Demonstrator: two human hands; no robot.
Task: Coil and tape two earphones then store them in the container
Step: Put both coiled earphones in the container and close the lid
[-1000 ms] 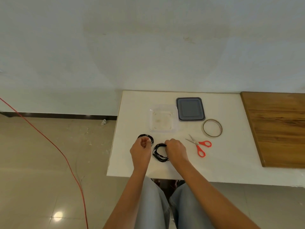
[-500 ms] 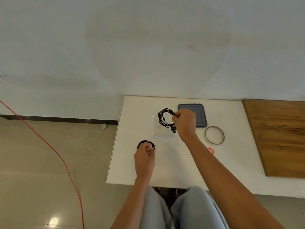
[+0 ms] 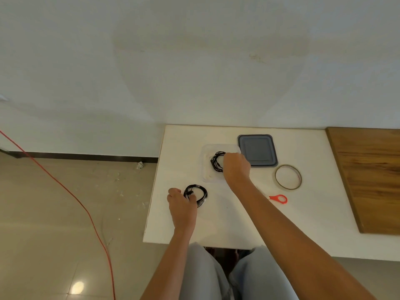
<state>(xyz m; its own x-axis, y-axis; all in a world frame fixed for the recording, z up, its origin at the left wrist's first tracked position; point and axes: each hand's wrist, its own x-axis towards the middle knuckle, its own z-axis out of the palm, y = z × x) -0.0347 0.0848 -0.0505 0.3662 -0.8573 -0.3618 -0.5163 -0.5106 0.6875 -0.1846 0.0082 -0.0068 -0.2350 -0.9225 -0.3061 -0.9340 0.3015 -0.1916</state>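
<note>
As your right hand (image 3: 236, 167) moved first coil (image 3: 217, 161) from surface (image 3: 216, 224) into container (image 3: 204, 169), fingers (image 3: 228, 159) still pinched it; left hand (image 3: 181, 204) still gripped second coil (image 3: 195, 192) on surface. One nearly stored, one remained.

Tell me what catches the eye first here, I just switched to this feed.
The right hand holds a coiled black earphone at the clear container, toward the far side of the white table; whether it rests inside is unclear. The left hand grips the second coil near the table's front left corner. Red scissors lie right of the right arm.
</note>
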